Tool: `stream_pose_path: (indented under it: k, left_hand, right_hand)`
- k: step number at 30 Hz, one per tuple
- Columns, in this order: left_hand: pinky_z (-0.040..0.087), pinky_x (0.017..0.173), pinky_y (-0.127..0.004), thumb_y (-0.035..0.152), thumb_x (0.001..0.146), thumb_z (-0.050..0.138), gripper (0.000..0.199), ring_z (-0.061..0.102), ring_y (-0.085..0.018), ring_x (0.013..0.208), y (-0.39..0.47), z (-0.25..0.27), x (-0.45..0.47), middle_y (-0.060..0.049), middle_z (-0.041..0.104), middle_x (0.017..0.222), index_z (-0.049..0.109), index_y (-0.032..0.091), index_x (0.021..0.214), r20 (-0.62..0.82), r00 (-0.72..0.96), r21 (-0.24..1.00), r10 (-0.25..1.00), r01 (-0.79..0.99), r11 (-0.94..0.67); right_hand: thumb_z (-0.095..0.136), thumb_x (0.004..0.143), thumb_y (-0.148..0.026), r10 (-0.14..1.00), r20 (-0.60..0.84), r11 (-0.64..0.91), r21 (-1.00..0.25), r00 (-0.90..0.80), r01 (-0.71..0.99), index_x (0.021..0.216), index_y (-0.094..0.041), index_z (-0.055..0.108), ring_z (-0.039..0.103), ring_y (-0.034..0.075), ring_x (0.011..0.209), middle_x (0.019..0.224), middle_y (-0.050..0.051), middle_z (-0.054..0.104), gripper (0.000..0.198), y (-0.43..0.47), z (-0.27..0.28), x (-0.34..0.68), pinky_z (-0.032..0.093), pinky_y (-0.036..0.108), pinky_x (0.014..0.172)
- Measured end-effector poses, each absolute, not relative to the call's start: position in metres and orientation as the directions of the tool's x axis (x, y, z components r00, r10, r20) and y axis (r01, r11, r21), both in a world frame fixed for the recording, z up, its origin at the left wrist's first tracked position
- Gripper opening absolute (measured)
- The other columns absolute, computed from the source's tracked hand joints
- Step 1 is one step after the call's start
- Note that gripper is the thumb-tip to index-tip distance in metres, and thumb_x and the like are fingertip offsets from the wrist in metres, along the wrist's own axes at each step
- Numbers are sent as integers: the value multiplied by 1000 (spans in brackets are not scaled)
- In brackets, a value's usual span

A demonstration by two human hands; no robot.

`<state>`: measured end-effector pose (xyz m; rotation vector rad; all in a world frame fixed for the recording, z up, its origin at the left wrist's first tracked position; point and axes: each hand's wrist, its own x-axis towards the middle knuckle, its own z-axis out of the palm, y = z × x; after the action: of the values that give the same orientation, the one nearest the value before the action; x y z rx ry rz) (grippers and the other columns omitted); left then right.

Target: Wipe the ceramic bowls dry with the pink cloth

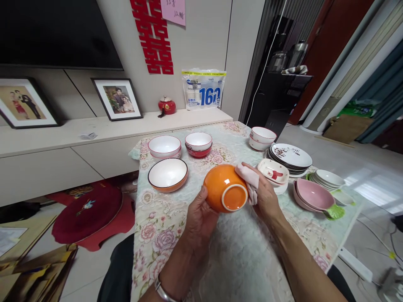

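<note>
An orange bowl (217, 184) is held tilted over the table, its round foot turned toward me. My left hand (201, 214) grips its lower left side, thumb on the outside. In my right hand (266, 197) is a pale pink cloth (249, 180), pressed against the bowl's right rim and side; some fingers are hidden behind it. Left of the bowl stands another orange bowl with a white inside (168, 174). Behind are stacked white bowls with pink rims (164, 146) and a white bowl nested on a red one (198, 142).
The flowered tablecloth (163, 235) covers the table. Along its right side stand white bowls (263, 135), stacked plates (292, 157), square dishes (273, 170), pink bowls (315, 195) and small white bowls (330, 178). A red stool (88, 209) is at left; a low cabinet (126, 131) runs behind.
</note>
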<state>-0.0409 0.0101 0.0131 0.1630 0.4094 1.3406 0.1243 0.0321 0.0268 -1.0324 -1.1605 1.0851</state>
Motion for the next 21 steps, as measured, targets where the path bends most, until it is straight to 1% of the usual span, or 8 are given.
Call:
stream_pose_path:
  k: [2, 3, 6, 9, 12, 15, 18, 21]
  left_hand:
    - [40, 112, -46, 30, 96, 53, 42, 58, -29, 127, 11, 17, -42, -13, 72, 122, 58, 14, 134, -245, 150, 322, 958, -919, 227]
    - [41, 112, -46, 30, 96, 52, 42, 59, -29, 126, 11, 19, -42, -13, 72, 121, 58, 13, 134, -262, 145, 316, 954, -921, 226]
    - [42, 111, -45, 32, 98, 50, 41, 60, -28, 124, 12, 21, -42, -13, 72, 121, 58, 13, 134, -284, 150, 322, 947, -915, 242]
    - [43, 110, -43, 36, 98, 49, 42, 60, -26, 125, 13, 18, -39, -11, 71, 125, 57, 15, 134, -268, 172, 343, 948, -902, 261]
    - [46, 108, -41, 40, 97, 51, 42, 60, -27, 125, 14, 13, -36, -10, 69, 128, 60, 15, 130, -253, 209, 370, 945, -881, 295]
    - [50, 102, -41, 38, 96, 52, 37, 61, -27, 122, 14, 12, -35, -11, 66, 132, 64, 15, 124, -294, 199, 424, 935, -849, 314]
    - [54, 93, -42, 34, 94, 56, 31, 65, -27, 113, 11, 13, -36, -10, 58, 142, 64, 18, 120, -332, 148, 541, 932, -779, 317]
    - [56, 83, -44, 39, 91, 61, 33, 68, -28, 102, 8, 13, -38, -12, 51, 148, 65, 19, 117, -327, 146, 645, 934, -688, 333]
  right_hand:
    - [72, 80, -49, 999, 20, 29, -951, 33, -307, 121, -23, 65, 70, 19, 84, 99, 5, 75, 49, 35, 26, 125, 57, 27, 70]
    - [77, 76, -47, 1000, -31, -28, -931, 2, -364, 113, -22, 68, 68, 16, 70, 86, 3, 75, 46, 36, 28, 125, 54, 22, 59]
    - [85, 66, -40, 985, -146, -173, -894, -96, -414, 86, -18, 69, 51, 8, 41, 55, -4, 62, 34, 32, 36, 125, 41, 17, 38]
    - [87, 61, -32, 978, -181, -209, -867, -106, -452, 78, -17, 67, 49, 7, 40, 56, -5, 61, 31, 27, 43, 124, 40, 17, 38]
    - [86, 62, -29, 985, -154, -173, -859, -78, -483, 80, -17, 67, 51, 8, 45, 62, -3, 64, 29, 24, 46, 122, 41, 17, 42]
    - [84, 63, -29, 991, -131, -126, -886, -21, -446, 85, -16, 67, 56, 10, 51, 66, -2, 66, 31, 24, 47, 121, 46, 20, 49]
    - [83, 65, -33, 994, -67, -34, -934, 81, -354, 90, -17, 67, 57, 12, 53, 70, -2, 67, 34, 22, 48, 122, 46, 23, 51]
    - [80, 71, -39, 983, 92, 108, -989, 158, -101, 96, -19, 66, 58, 14, 59, 76, 0, 68, 35, 20, 46, 123, 46, 24, 54]
